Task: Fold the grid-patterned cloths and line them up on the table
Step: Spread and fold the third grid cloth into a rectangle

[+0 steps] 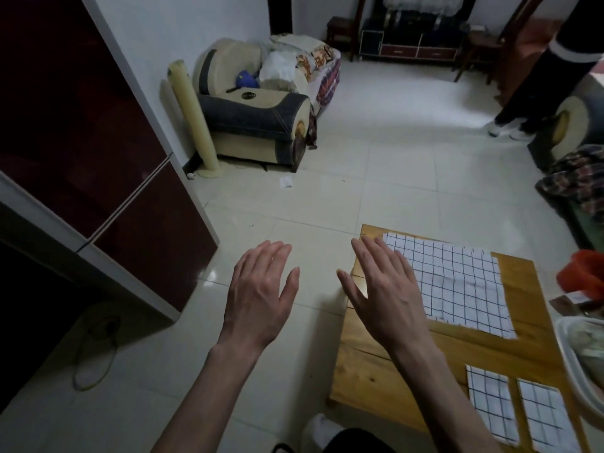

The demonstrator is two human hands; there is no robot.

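So far two folded grid cloths (pixel 492 405) (pixel 544 418) lie side by side at the near edge of the worktop (pixel 369 380). One unfolded grid cloth (pixel 457 282) remains spread flat farther back. My left hand (pixel 258 295) and right hand (pixel 385 289) hover open, holding nothing.

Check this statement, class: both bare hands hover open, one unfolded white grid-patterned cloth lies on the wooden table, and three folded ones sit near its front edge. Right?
Wrong in one respect: the head view shows two folded cloths near the wooden table's front edge, not three. The rest stands: left hand and right hand open, one unfolded cloth.
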